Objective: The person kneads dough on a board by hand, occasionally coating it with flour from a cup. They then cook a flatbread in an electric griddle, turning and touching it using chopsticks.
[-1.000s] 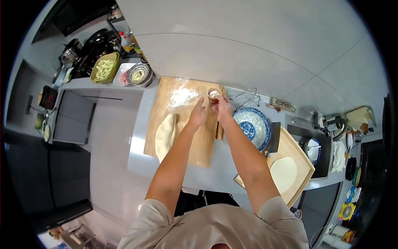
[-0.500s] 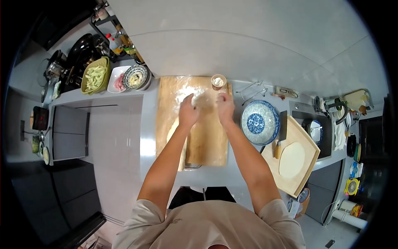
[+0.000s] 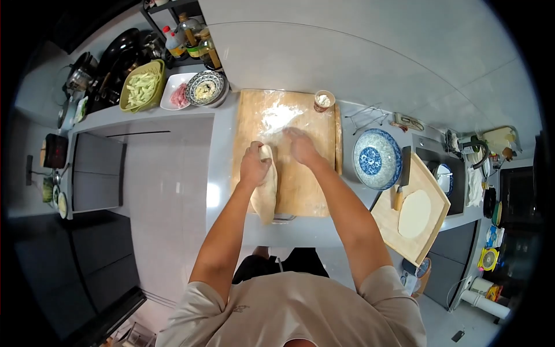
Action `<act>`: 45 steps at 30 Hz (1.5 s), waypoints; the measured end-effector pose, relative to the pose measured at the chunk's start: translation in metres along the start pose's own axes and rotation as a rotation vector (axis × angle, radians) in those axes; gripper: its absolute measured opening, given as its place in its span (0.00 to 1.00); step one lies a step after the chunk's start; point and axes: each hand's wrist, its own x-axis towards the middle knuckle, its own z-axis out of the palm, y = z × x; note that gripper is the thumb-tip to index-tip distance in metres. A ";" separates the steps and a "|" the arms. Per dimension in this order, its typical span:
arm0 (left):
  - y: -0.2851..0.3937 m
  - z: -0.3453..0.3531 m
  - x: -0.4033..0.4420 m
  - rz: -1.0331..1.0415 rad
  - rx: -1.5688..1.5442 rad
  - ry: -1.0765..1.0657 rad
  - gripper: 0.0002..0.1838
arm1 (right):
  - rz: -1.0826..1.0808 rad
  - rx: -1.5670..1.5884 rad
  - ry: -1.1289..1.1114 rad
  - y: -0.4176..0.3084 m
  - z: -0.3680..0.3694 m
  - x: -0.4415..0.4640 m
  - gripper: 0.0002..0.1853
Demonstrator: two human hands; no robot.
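On the light wooden board (image 3: 303,194), which lies on the grey worktop (image 3: 222,173), a long pale dough roll (image 3: 265,194) stretches along the left part, its near end reaching past the board's near edge. The left hand (image 3: 255,165) has its grip closed around the far part of the dough roll, fingers curled over it. The right hand (image 3: 300,147) is over the middle of the board, its grip released and holding nothing that can be seen, with its fingers pointing toward a patch of white flour (image 3: 280,115). These fingers are blurred, and whether they touch the board cannot be told.

At the board's far right corner stands a small brown cup (image 3: 324,101) with white powder inside. To the right are a thin metal wire rack (image 3: 367,118) and a round blue-and-white patterned dish (image 3: 377,159). Just beside the dish, a dark-bladed cleaver with a wooden handle (image 3: 399,198) lies partly over a pale, angular wooden tray (image 3: 435,228), which holds a flat pale dough sheet (image 3: 415,214).

Farther left, a yellow-green plastic basket (image 3: 158,96) of pale green pieces stands near a white dish (image 3: 167,99) with pink food and a dark-patterned round bowl (image 3: 217,81) with pale food.
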 end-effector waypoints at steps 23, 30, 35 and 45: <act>0.013 0.021 -0.057 0.219 -0.164 0.047 0.17 | 0.303 0.675 0.691 -0.104 0.056 -0.095 0.13; 0.013 0.027 -0.027 0.290 0.319 0.212 0.15 | 0.458 0.020 0.344 -0.076 0.058 -0.053 0.18; 0.011 0.032 0.025 0.167 0.334 0.201 0.17 | 0.470 -0.123 0.262 -0.065 0.036 -0.001 0.21; 0.005 0.019 0.056 -0.053 -0.042 0.033 0.20 | 0.417 0.162 0.275 -0.055 0.037 0.017 0.22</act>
